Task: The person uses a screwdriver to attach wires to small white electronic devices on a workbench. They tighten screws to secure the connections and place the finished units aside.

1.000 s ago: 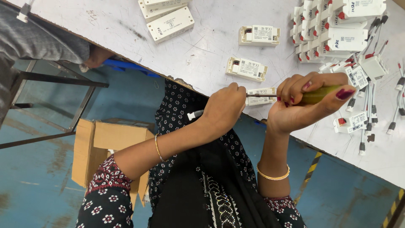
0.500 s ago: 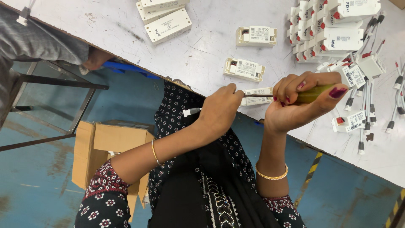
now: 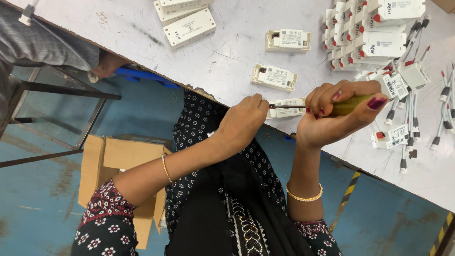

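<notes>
Closed right grip (image 3: 339,116) holds green screwdriver (image 3: 348,105); left grip (image 3: 244,121) pinches white module (image 3: 286,108).

The white boxes (image 3: 278,77) look like matt moulded plastic with paper labels, the table (image 3: 227,52) is a scuffed, scratched pale sheet, the tool handle (image 3: 348,105) is glossy yellow-green plastic, and the carton (image 3: 118,161) is plain brown cardboard.

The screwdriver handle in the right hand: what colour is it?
Yellow-green; the screwdriver handle shows in the head view, gripped by the right hand.
</notes>
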A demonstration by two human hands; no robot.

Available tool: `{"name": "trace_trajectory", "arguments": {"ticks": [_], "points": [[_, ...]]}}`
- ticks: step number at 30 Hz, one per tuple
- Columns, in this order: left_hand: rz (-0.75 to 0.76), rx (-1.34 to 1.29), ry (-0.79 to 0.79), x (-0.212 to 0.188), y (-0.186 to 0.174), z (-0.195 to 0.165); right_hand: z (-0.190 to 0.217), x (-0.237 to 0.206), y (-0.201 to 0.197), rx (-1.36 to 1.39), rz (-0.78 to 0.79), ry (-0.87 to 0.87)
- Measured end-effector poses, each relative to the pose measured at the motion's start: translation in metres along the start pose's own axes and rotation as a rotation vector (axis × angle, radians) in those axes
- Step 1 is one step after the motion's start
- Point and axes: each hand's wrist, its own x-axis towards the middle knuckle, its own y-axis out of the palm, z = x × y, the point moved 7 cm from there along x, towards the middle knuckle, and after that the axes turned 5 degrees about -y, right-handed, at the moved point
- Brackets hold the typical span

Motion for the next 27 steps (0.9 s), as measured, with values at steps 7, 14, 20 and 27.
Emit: {"name": "trace_trajectory", "arguments": {"ticks": [7, 14, 20, 27], "points": [[0.014, -0.017, -0.003, 0.004, 0.005, -0.001, 0.002, 0.003, 0.003, -0.033, -0.021, 0.000], [-0.032, -0.084, -0.017, 0.001, 0.002, 0.001, 0.005, 0.004, 0.007, -0.065, -0.082, 0.053], [-0.001, -0.099, -0.101, 0.007, 0.015, 0.012, -0.002, 0.002, -0.001, -0.048, -0.119, 0.047], [-0.023, -0.147, -0.101, 0.013, 0.023, 0.018, -0.008, -0.007, -0.006, -0.104, -0.157, -0.027]]}}
